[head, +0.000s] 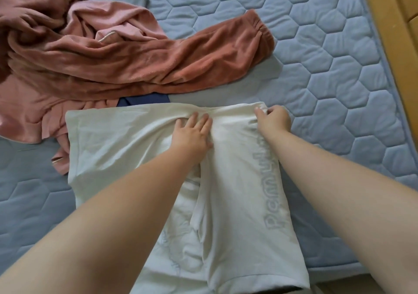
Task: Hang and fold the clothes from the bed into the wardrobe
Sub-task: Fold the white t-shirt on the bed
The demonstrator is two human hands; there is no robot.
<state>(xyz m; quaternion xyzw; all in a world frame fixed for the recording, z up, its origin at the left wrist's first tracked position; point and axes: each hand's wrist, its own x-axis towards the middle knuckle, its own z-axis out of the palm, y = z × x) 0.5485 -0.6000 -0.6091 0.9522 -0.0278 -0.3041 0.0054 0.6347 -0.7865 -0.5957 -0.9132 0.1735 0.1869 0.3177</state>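
A white T-shirt (126,149) with pale raised lettering lies spread on the blue quilted bed (328,72), its right side folded over the middle. My left hand (192,133) presses flat on the shirt near its far edge, fingers straight. My right hand (273,118) pinches the shirt's far right corner between fingers and thumb. Both forearms reach across the shirt from the near side.
A heap of pink and rust-coloured fleece clothes (108,60) lies at the far left, one cuffed leg stretching right. A dark blue garment (144,101) peeks out under the shirt's far edge. The wooden bed frame (393,22) runs along the right.
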